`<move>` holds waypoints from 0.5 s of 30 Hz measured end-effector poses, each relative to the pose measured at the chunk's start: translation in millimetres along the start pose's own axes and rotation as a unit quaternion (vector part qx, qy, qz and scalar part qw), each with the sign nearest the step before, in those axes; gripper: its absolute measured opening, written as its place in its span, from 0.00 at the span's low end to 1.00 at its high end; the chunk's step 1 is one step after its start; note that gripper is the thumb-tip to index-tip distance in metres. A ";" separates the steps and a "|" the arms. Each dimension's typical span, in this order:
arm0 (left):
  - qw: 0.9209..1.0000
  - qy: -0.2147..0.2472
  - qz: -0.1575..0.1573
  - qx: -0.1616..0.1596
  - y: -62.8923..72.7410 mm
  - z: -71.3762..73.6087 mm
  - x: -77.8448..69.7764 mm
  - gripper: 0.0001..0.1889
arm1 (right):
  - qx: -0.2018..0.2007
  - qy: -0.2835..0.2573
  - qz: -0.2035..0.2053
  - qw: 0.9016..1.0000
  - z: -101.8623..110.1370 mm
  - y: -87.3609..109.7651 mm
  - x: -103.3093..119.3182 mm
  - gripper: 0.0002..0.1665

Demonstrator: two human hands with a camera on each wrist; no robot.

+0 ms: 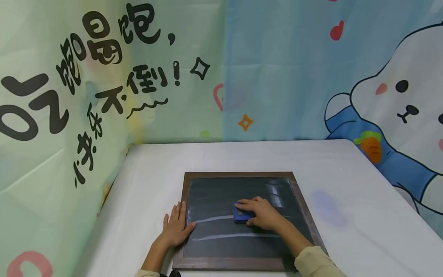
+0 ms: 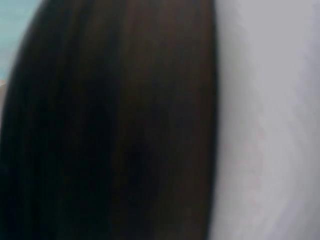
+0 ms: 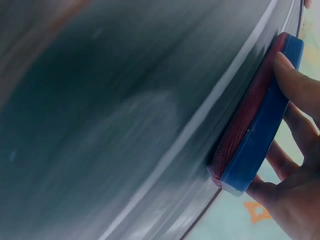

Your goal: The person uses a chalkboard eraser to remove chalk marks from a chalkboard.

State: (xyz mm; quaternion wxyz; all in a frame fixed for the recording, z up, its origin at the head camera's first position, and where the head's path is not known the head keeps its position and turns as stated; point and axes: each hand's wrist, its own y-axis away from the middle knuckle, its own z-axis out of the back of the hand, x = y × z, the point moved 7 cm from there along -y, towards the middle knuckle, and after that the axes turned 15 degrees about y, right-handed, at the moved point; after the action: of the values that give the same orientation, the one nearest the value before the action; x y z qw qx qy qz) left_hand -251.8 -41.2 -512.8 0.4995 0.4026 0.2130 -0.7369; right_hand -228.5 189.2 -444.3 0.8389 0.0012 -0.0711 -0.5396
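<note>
A chalkboard (image 1: pixel 211 196) with a brown wooden frame (image 1: pixel 228 263) lies on the white table. My right hand (image 1: pixel 264 215) grips a blue chalkboard eraser (image 1: pixel 238 216) near the middle of the board, thumb on one long side and fingers on the other. In the right wrist view the eraser's red felt (image 3: pixel 247 112) faces the board. Two pale chalk lines run across the dark surface; the upper line (image 1: pixel 214 219) meets the eraser. With fingers spread, my left hand (image 1: pixel 174 229) rests on the frame's left edge. Blurred brown frame (image 2: pixel 165 120) fills much of the left wrist view.
The white table (image 1: pixel 349 215) extends around the board on all sides. Behind and to the left hangs a green and blue printed cloth (image 1: pixel 277 77) with dark lettering and a cartoon bear (image 1: pixel 391 100). A small black object (image 1: pixel 174 273) is by the left wrist.
</note>
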 end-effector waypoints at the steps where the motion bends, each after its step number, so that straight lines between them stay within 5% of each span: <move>1: 1.000 -0.001 0.002 -0.001 1.1 1.3 2.2 0.40 | 0.002 0.001 0.006 1.000 -0.6 -3.5 4.8 0.34; 15: 1.000 -0.007 -0.006 0.001 -2.4 1.2 7.2 0.40 | 0.024 0.012 0.027 0.999 -9.7 -39.9 50.7 0.34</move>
State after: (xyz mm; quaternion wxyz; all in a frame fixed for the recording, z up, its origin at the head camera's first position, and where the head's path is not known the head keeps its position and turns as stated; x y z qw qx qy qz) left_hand -255.7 -45.1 -518.1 0.4965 0.3965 0.2108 -0.7429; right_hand -242.7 125.9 -451.1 0.8535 0.0261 -0.0741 -0.5152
